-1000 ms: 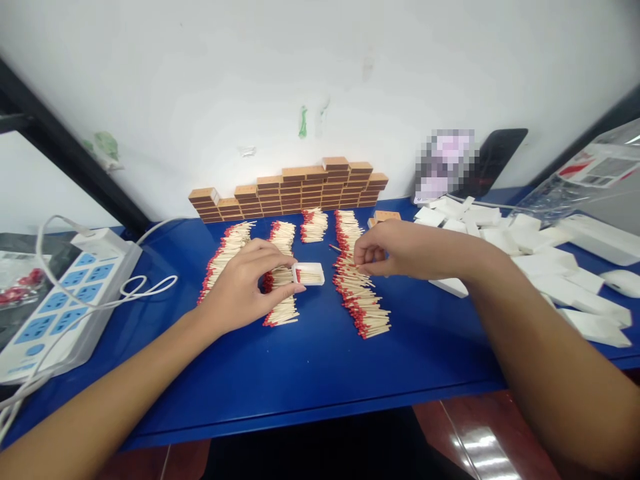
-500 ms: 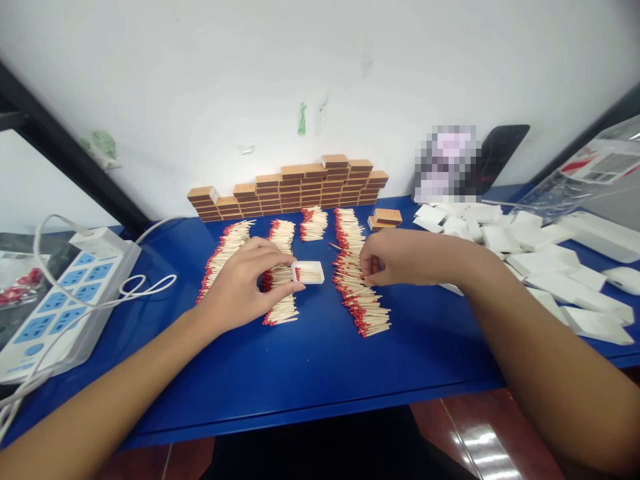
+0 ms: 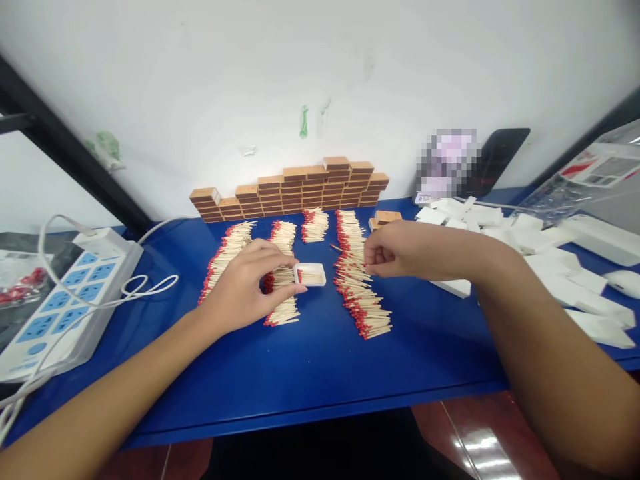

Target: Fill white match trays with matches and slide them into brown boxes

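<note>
My left hand (image 3: 250, 280) pinches a small white matchbox tray (image 3: 321, 275) by its left end, thumb below and fingers above. A few red-headed matches (image 3: 310, 275) lie inside it. My right hand (image 3: 383, 250) has its fingers pressed together at the right edge of a long row of matches (image 3: 350, 267); whether a match is between the fingertips cannot be made out. Under and behind my left hand run two more match rows, one at the far left (image 3: 225, 250) and one in the middle (image 3: 284, 313). A shorter bunch of matches (image 3: 315, 225) lies behind the tray.
Stacked brown matchboxes (image 3: 295, 190) line the wall. Two more boxes (image 3: 388, 217) sit beyond my right hand. White empty trays (image 3: 555, 257) are heaped at right, near a phone (image 3: 500, 160) and a plastic bag (image 3: 590, 167). A power strip (image 3: 70, 300) with cables stands left.
My right hand has risen slightly off the match row, its fingers curled closer together. My left hand and the tray have stayed in place.
</note>
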The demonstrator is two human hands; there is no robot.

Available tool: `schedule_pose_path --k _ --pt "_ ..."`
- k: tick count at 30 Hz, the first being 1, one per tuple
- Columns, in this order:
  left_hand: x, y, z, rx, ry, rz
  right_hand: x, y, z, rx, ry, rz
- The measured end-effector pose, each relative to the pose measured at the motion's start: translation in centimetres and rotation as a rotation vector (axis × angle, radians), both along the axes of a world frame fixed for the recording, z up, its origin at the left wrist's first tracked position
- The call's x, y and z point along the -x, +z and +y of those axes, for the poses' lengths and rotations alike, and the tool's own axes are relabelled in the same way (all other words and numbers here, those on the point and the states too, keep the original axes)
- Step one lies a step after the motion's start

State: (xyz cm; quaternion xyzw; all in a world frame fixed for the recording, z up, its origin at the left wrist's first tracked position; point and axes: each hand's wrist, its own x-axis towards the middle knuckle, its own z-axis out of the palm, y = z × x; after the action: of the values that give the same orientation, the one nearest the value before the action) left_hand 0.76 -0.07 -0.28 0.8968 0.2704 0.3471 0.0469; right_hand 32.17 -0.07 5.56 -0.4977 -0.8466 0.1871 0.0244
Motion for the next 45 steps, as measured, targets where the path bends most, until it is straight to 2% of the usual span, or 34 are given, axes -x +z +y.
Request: schedule_pose_path --k 4,7,11,16,25,29,35,41,45 --pt "-0.1 0.0 -0.1 0.004 -0.003 -0.005 2.6 0.2 -0.7 0.0 0.063 0.12" --pt "-0.3 0.1 -0.3 0.017 -0.014 -0.002 4.6 -0.4 -1.3 -0.043 0.146 0.231" --pt "-0.4 0.3 -0.7 0.03 -0.032 0.003 5.8 -1.2 -1.6 -0.08 0.164 0.253" --pt "-0.5 0.3 -0.8 0.044 -0.029 0.004 5.9 -1.3 -1.6 -0.074 0.174 0.23" --pt "-0.4 0.3 -0.7 0.037 -0.033 0.002 5.4 -0.7 -1.4 -0.137 0.186 0.43" --pt "-0.4 0.3 -0.6 0.03 -0.027 -0.014 4.1 0.1 -1.0 -0.119 0.108 0.312" --pt "-0.3 0.2 -0.5 0.015 -0.021 -0.016 3.7 -0.3 -1.1 0.045 0.174 0.187" --pt "-0.2 0.1 -0.5 0.022 -0.024 -0.011 4.4 -0.7 -1.3 0.069 0.172 0.188" --pt "-0.3 0.1 -0.5 0.028 -0.026 -0.01 4.7 -0.7 -1.5 0.015 0.154 0.213"
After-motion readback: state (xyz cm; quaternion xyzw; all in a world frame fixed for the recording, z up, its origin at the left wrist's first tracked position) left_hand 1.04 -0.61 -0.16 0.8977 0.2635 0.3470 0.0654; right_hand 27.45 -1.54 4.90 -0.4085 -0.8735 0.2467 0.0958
